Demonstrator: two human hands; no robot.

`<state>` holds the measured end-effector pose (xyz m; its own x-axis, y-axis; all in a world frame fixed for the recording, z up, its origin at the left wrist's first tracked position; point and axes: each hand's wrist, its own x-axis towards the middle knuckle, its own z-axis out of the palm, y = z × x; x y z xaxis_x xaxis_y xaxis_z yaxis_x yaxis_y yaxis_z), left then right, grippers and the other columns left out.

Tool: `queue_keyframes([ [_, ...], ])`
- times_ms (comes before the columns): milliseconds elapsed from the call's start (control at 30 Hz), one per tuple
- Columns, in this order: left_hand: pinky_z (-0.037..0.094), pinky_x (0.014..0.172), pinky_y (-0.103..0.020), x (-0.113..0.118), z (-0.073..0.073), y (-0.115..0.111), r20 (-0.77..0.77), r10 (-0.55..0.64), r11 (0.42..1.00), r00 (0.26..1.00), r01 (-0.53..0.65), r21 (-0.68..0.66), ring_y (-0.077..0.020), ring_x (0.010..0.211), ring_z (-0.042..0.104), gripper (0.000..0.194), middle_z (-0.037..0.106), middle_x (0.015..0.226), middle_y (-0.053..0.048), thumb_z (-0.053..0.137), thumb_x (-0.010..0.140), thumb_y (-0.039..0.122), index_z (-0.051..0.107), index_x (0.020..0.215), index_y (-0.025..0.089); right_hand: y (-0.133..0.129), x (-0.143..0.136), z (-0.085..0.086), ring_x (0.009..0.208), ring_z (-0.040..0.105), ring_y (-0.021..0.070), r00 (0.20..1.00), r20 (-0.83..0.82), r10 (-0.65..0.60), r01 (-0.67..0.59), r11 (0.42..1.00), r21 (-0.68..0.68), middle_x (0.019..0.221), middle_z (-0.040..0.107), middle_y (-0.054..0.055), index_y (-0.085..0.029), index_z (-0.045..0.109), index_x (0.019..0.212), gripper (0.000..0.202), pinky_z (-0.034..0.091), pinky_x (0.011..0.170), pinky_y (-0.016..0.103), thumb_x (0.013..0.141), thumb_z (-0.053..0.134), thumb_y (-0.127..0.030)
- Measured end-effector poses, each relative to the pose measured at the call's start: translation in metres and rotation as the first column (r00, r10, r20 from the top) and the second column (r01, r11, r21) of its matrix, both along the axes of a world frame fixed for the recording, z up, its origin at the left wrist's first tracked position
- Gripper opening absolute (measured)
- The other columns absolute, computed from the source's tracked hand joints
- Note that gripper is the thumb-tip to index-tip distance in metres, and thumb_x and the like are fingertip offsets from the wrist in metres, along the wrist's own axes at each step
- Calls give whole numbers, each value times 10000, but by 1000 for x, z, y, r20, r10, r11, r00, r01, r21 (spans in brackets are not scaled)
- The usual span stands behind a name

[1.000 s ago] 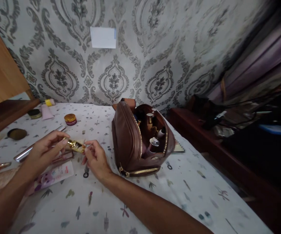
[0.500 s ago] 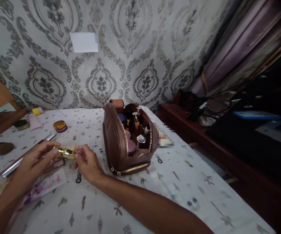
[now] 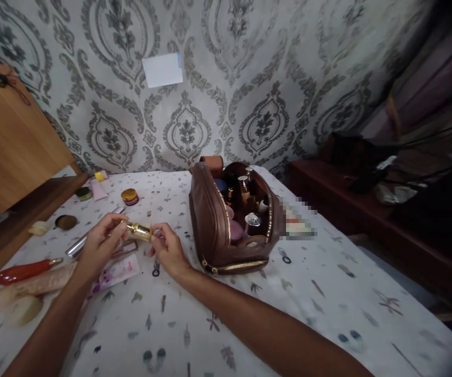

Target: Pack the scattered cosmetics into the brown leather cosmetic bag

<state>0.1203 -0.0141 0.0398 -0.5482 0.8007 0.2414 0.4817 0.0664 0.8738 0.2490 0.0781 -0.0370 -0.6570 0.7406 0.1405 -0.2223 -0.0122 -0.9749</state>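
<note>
A small shiny gold bottle (image 3: pixel 139 231) is held level between both hands. My left hand (image 3: pixel 106 236) pinches its left end with the fingertips. The fingers of my right hand (image 3: pixel 168 248) close on its right end. Right of the hands stands a brown cosmetic bag (image 3: pixel 214 230), unzipped at the top, with bottles and jars inside. Under and beside my left hand lie a silver tube (image 3: pixel 77 246) and a white and purple tube (image 3: pixel 120 271). A gold-lidded jar (image 3: pixel 130 197) stands behind the hands.
At the left lie a red-orange bottle (image 3: pixel 24 272), a beige tube (image 3: pixel 47 280), a round dark item (image 3: pixel 66 222) and a pink tube (image 3: pixel 99 190). A wooden panel (image 3: pixel 18 141) borders the left side. A dark red ledge (image 3: pixel 328 193) runs along the right.
The camera view has turned left, so everything appears further right and more items show at the left. Both hands still hold the gold bottle.
</note>
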Motion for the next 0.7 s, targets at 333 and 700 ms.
queue_keyframes([
  [333,389,488,-206,6,12,3,135,63,990,989,-79,115,-104,534,469,412,570,638,36,675,794,560,601,951,186,-1,-1,-2,429,507,41,1000,3,-22,22,1000,4,708,495,-74,-203,541,962,175,328,376,127,799,515,-144],
  [700,414,460,-207,44,77,28,260,-78,973,963,17,229,-131,602,534,337,574,668,19,791,690,471,628,857,228,-1,1,3,431,517,39,999,49,-19,16,999,52,702,499,-79,-191,565,963,228,358,411,138,802,503,-41],
])
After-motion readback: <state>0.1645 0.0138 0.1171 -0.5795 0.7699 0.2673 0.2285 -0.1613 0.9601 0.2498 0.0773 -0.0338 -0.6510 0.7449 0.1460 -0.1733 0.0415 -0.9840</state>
